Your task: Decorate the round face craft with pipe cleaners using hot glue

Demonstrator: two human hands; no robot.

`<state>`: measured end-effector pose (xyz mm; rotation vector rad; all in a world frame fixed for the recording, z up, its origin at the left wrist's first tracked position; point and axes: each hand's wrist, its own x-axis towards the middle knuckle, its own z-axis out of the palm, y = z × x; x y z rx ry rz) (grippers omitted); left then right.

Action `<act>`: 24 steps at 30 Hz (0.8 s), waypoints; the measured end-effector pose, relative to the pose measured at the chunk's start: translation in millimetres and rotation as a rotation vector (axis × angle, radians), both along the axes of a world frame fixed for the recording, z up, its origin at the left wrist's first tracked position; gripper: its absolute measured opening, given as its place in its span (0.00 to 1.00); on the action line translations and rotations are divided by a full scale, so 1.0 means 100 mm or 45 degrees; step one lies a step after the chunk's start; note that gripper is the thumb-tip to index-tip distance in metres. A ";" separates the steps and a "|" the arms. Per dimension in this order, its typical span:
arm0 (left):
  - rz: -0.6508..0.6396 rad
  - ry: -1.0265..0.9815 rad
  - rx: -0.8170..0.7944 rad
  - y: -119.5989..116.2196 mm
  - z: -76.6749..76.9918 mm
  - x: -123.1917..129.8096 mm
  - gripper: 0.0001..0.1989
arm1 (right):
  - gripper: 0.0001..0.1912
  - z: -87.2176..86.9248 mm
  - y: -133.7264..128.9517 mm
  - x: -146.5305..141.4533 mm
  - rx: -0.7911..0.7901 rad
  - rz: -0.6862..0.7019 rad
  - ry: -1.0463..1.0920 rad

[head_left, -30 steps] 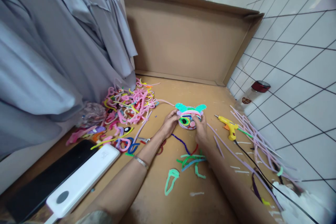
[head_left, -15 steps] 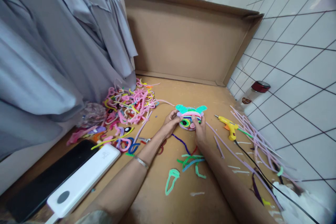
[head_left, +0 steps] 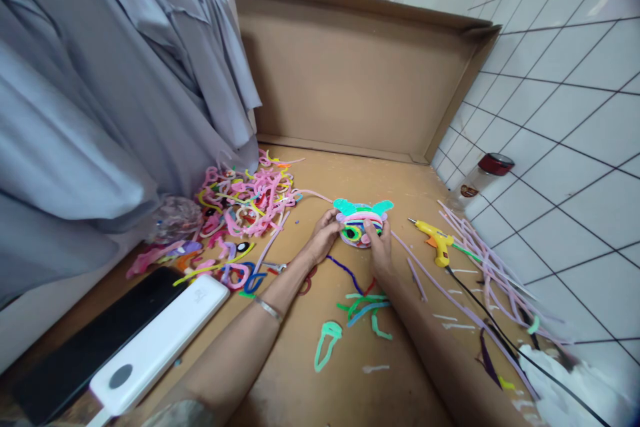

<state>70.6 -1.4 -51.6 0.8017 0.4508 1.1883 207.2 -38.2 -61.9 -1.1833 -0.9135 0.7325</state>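
Between my two hands is a round pipe-cleaner animal face (head_left: 357, 217), with turquoise ears, striped bands, a green-and-yellow eye and a pink nose. My left hand (head_left: 326, 232) is closed on its left edge. My right hand (head_left: 381, 247) grips the right edge, its thumb lying over the face near the nose and covering part of the other eye. Below the hands lie a dark blue pipe cleaner (head_left: 345, 272), several green and light blue pieces (head_left: 367, 310) and a mint-green loop (head_left: 329, 345) on the brown tabletop.
A yellow glue gun (head_left: 437, 242) with a black cord lies to the right, beside lilac pipe cleaners (head_left: 480, 260). A lidded jar (head_left: 483, 180) stands by the tiled wall. Leftward are a pink pipe-cleaner heap (head_left: 260, 197), a white power bank (head_left: 163, 340) and a black slab (head_left: 100, 340).
Almost nothing differs. The face and both hands have shifted very slightly to the left, and the grip is the same.
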 end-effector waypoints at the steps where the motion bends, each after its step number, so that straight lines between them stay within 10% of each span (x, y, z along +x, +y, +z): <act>1: -0.001 0.000 -0.003 0.00 0.01 0.00 0.20 | 0.25 0.01 0.00 0.00 -0.005 0.002 0.001; 24: 0.023 0.042 -0.021 0.00 0.01 -0.01 0.18 | 0.29 0.08 -0.03 -0.03 -0.030 -0.002 -0.002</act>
